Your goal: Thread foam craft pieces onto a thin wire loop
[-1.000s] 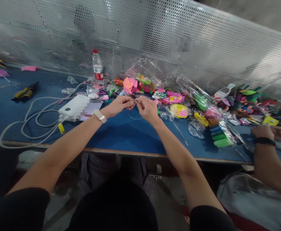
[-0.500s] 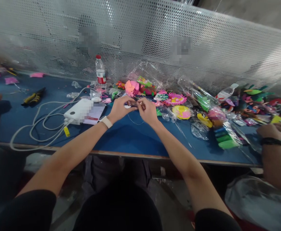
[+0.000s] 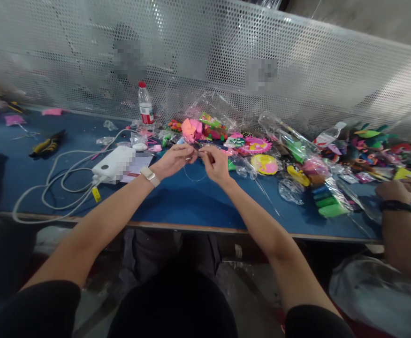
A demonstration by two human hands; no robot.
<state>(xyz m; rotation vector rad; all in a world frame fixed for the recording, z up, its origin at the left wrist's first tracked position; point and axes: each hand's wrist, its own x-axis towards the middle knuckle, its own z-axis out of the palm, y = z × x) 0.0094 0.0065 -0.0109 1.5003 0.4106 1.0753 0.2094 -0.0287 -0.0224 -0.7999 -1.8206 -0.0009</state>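
My left hand point(image 3: 176, 158), with a pale band on its wrist, has its fingers pinched together on something small that I cannot make out. Close beside it, my right hand point(image 3: 215, 162) is pinched too, fingertips nearly touching those of the left. A thin pale thread point(image 3: 194, 180) hangs in a loop below the two hands. Just behind them lie a pink and orange foam piece point(image 3: 192, 129) and a pink foam piece with yellow point(image 3: 256, 145). To the right is a yellow round piece point(image 3: 264, 164).
A white power bank point(image 3: 112, 164) with looped cables lies left, beside a phone point(image 3: 138, 167). Black-yellow pliers point(image 3: 48, 144) sit farther left. A bottle point(image 3: 145, 104) stands behind. Another person's hands point(image 3: 397, 193) are at right, near green foam rolls point(image 3: 329, 202).
My left hand has turned, its wrist shifting slightly left, and its fingers are drawn closer together. The other person's hand at the far left has moved mostly out of view.
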